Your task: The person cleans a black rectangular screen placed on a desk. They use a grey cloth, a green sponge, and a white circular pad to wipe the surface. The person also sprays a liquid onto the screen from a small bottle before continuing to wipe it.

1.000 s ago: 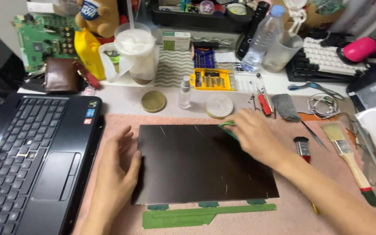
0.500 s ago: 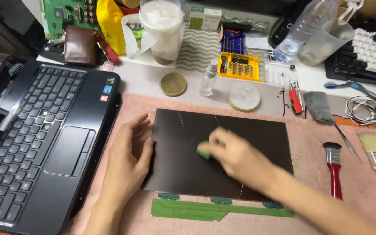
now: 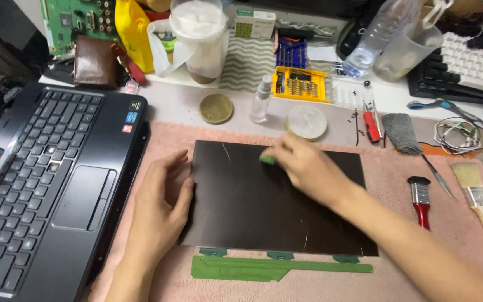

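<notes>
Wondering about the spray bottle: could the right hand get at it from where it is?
Probably yes. The right hand lies on the dark panel, and the small spray bottle stands just beyond the panel's far edge with nothing between them.

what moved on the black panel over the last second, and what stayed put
The right hand, pinching a small green piece, slid from the black panel's upper right toward the middle, then up near its top edge. The left hand stayed braced on the left edge; the panel did not shift.
</notes>
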